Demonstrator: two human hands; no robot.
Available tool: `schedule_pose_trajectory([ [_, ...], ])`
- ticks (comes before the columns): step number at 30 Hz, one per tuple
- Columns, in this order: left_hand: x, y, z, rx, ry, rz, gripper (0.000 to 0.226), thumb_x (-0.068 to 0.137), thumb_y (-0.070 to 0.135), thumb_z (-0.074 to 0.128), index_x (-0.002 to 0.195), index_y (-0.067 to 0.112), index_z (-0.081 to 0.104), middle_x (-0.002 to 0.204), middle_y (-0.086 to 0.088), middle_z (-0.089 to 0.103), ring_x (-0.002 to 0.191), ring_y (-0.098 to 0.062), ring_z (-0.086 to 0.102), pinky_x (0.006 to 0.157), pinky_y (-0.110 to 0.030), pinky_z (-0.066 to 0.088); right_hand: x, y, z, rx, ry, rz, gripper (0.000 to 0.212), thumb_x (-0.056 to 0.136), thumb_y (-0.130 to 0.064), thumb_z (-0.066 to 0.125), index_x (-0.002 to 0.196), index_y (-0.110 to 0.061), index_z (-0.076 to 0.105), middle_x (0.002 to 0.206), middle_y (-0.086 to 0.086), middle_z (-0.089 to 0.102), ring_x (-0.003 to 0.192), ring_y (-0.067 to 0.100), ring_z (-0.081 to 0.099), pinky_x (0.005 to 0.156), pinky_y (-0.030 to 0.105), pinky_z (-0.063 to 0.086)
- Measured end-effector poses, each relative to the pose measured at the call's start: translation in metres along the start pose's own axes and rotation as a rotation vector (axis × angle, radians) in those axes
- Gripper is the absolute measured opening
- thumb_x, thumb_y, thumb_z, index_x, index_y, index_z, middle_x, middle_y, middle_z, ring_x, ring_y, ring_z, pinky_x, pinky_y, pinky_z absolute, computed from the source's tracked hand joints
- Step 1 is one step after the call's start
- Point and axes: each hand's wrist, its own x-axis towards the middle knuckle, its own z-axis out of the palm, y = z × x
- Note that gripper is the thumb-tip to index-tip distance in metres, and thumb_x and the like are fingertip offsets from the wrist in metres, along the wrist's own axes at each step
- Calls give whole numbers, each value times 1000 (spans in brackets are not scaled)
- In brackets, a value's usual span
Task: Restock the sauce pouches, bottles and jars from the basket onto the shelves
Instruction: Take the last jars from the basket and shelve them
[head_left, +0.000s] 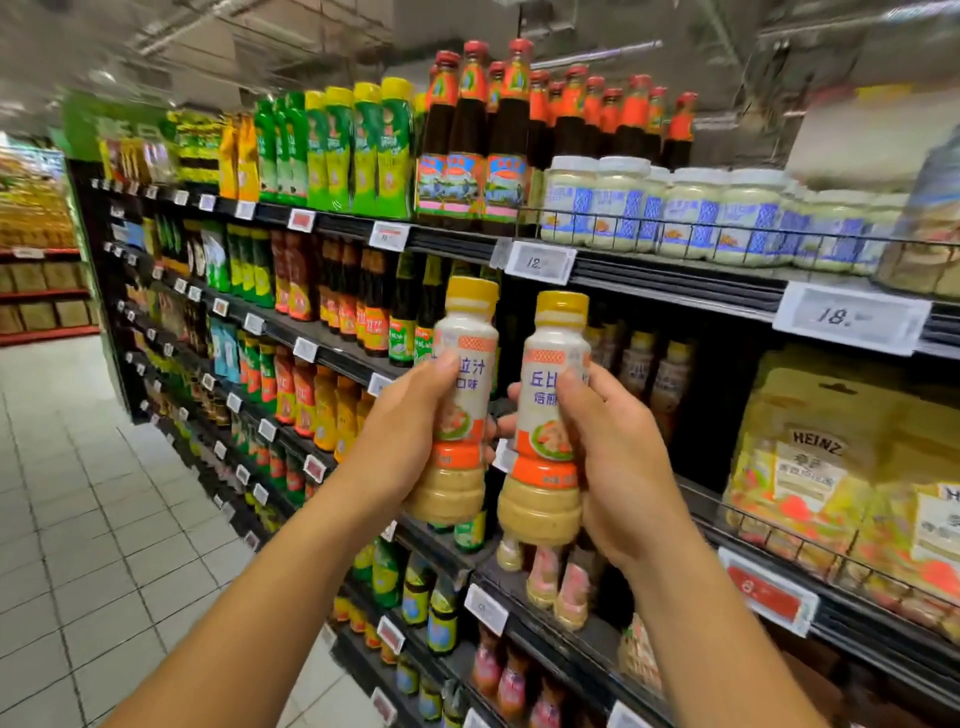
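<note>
Left hand (410, 441): curled round the middle of the left dressing bottle (462, 395), with the thumb laid across the label.
Right hand (618, 467): wrapped round the right dressing bottle (550, 426), with the thumb pressed on the label.
Held bottles: both are yellow-capped, orange-banded and filled with pale speckled sauce. They are kept upright, side by side and just apart, in front of the shelving, and neither is set on a shelf.
Top shelf (675, 283): stocked with green squeeze bottles (363, 150), red-capped dark sauce bottles (467, 140) and white-lidded mayonnaise jars (685, 213), the jars behind a wire rail.
Heinz pouches (815, 457): stacked at the right, one shelf below the jars, behind a wire rail.
Lower dressing bottles (561, 587): stood on the shelf beneath the hands.
Price tags (540, 262): clipped along the shelf edges.
Floor (78, 493): pale tiles, seen at the left.
</note>
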Motion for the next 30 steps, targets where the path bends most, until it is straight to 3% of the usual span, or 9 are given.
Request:
schedule_pose_trajectory([
  [3, 36, 4, 5, -5, -18, 44, 49, 88, 51, 55, 97, 4, 60, 69, -10, 68, 57, -21, 67, 54, -32, 55, 32, -2, -11, -17, -8, -25, 25, 88, -37, 62, 104, -20, 71, 96, 13, 76, 81, 27, 74, 79, 49, 60],
  [9, 89, -7, 13, -31, -79, 73, 54, 85, 52, 48, 105, 3, 61, 71, -12, 67, 59, -25, 66, 58, -34, 57, 71, 0, -35, -69, 22, -51, 28, 89, -36, 62, 109, -17, 67, 97, 10, 76, 82, 23, 74, 71, 33, 59],
  [17, 141, -55, 11, -103, -210, 34, 73, 74, 60, 58, 110, -4, 58, 73, -15, 68, 61, -26, 68, 56, -32, 56, 93, 28, -65, -174, 142, -35, 33, 84, -52, 71, 105, -27, 72, 105, 12, 75, 87, 26, 75, 73, 35, 60],
  [22, 172, -91, 12, -99, -295, -37, 57, 84, 51, 52, 104, -2, 60, 77, -17, 70, 64, -28, 69, 61, -36, 57, 96, 49, -84, -260, 245, -21, 40, 81, -53, 72, 113, -28, 69, 107, 11, 75, 91, 27, 75, 72, 32, 58],
  [26, 195, -110, 19, -43, -371, -49, 45, 87, 50, 49, 100, 9, 62, 77, -11, 72, 67, -24, 72, 57, -31, 57, 98, 55, -100, -294, 375, -20, 47, 77, -55, 76, 114, -28, 69, 108, 11, 75, 92, 29, 75, 70, 31, 58],
  [28, 205, -116, 25, 9, -424, -25, 46, 87, 52, 49, 103, 11, 62, 84, -14, 74, 75, -25, 74, 64, -32, 59, 99, 54, -108, -304, 448, -32, 47, 76, -53, 77, 112, -24, 69, 106, 12, 75, 91, 29, 75, 70, 32, 58],
  [30, 213, -122, 32, 48, -481, -4, 52, 87, 53, 51, 109, 6, 61, 95, -17, 73, 88, -31, 72, 80, -41, 58, 100, 55, -115, -329, 517, -41, 49, 76, -49, 75, 113, -18, 66, 104, 12, 76, 91, 29, 75, 71, 33, 58],
])
